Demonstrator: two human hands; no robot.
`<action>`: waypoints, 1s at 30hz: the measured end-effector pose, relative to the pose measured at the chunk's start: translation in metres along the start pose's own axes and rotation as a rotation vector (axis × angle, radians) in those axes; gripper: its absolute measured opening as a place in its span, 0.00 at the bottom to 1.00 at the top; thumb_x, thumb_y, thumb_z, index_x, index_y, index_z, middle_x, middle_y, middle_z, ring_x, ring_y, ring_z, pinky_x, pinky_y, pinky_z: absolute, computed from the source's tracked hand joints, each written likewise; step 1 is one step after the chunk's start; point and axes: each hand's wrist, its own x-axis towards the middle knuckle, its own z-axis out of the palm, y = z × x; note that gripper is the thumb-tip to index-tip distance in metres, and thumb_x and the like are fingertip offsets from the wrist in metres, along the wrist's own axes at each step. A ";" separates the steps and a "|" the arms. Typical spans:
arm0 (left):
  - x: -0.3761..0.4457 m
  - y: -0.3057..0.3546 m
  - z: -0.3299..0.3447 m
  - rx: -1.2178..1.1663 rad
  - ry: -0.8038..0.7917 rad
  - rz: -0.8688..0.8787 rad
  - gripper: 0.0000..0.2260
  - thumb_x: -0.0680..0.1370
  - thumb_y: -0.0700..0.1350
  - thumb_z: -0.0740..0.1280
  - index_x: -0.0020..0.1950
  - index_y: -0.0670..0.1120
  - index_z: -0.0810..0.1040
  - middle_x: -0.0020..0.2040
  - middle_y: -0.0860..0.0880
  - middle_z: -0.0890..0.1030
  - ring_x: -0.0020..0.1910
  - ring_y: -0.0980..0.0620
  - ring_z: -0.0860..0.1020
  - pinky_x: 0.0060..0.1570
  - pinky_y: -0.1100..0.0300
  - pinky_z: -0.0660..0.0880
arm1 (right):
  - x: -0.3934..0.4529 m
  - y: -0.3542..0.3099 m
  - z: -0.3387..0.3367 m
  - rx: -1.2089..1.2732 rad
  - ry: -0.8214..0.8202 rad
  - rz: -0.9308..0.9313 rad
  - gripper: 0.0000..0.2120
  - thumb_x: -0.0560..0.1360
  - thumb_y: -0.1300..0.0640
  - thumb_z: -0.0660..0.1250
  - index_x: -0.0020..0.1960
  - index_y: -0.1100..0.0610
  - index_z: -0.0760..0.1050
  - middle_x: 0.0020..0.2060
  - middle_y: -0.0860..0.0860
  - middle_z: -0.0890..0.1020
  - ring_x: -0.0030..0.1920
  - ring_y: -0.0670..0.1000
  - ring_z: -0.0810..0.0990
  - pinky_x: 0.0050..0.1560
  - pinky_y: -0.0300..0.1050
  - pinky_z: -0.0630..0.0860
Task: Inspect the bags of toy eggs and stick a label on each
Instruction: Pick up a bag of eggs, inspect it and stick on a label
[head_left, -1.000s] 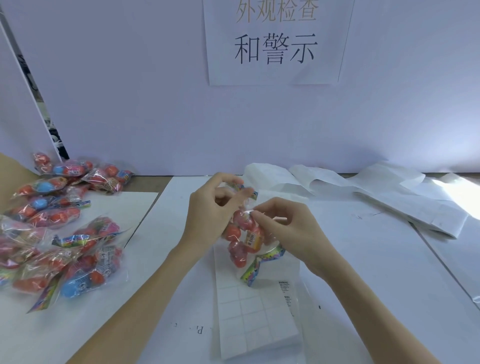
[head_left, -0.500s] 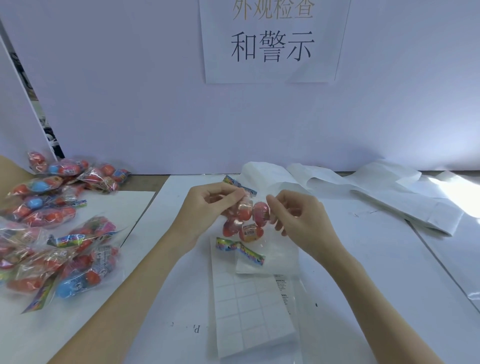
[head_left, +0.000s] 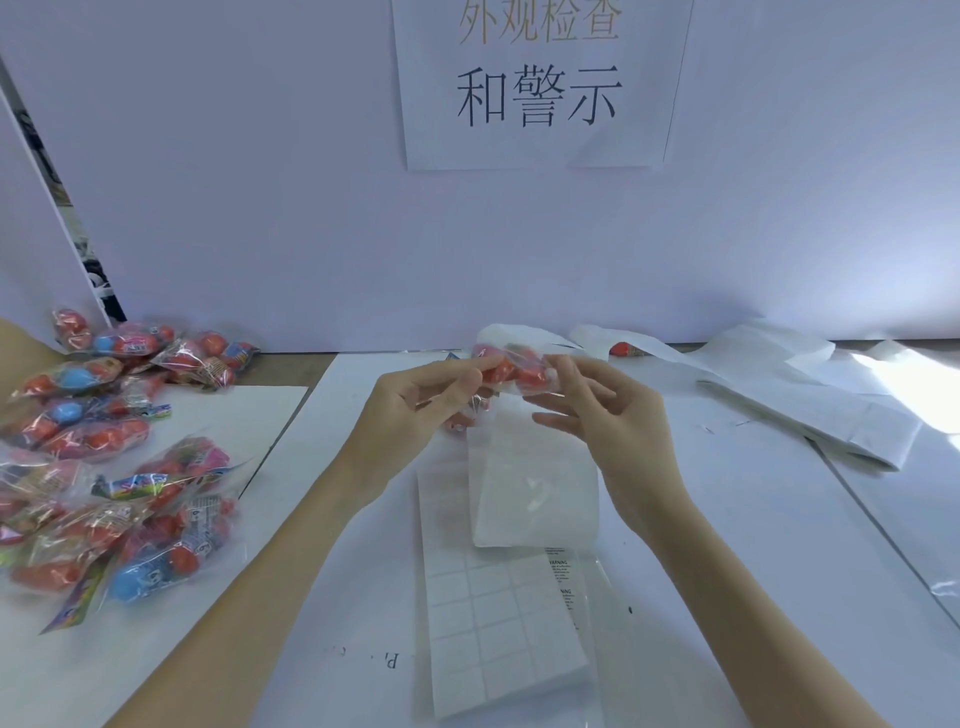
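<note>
A clear bag of red toy eggs (head_left: 511, 369) is held level above the table between both hands. My left hand (head_left: 415, 410) pinches its left end with thumb and fingertips. My right hand (head_left: 602, 410) pinches its right end, the other fingers spread loosely. Below the hands lies a white sheet of blank labels (head_left: 493, 618), with a loose white strip (head_left: 530, 483) on top of it. A pile of several more egg bags (head_left: 109, 467) lies on the left.
Crumpled white backing paper (head_left: 779, 389) stretches along the back right, with one red egg bag (head_left: 626, 349) partly under it. A clear bag with printed warning text (head_left: 576, 587) lies beside the label sheet. A white partition wall with a printed sign (head_left: 540, 88) closes the back.
Both hands have lifted the egg bag and turned it from hanging down to level, moving it further from me. The coloured header of the bag is no longer visible.
</note>
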 end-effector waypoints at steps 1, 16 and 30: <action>0.000 -0.001 -0.002 0.019 -0.040 -0.003 0.15 0.81 0.55 0.68 0.63 0.52 0.86 0.59 0.51 0.87 0.58 0.41 0.82 0.56 0.62 0.80 | 0.001 0.001 -0.001 0.020 0.033 0.019 0.08 0.80 0.54 0.73 0.55 0.58 0.84 0.46 0.55 0.89 0.50 0.54 0.89 0.48 0.44 0.85; 0.008 -0.012 -0.003 -0.171 0.126 -0.123 0.08 0.80 0.44 0.74 0.58 0.47 0.85 0.48 0.44 0.85 0.43 0.47 0.82 0.44 0.58 0.80 | 0.000 0.012 0.002 -0.058 -0.093 0.176 0.09 0.81 0.56 0.71 0.57 0.59 0.85 0.51 0.56 0.88 0.54 0.57 0.87 0.61 0.50 0.81; 0.011 -0.015 -0.004 -0.153 0.331 -0.095 0.05 0.77 0.42 0.77 0.44 0.50 0.85 0.42 0.54 0.84 0.41 0.55 0.80 0.41 0.63 0.77 | 0.000 0.017 0.002 -0.270 -0.133 0.149 0.04 0.81 0.58 0.72 0.52 0.57 0.85 0.40 0.52 0.89 0.41 0.45 0.86 0.41 0.35 0.79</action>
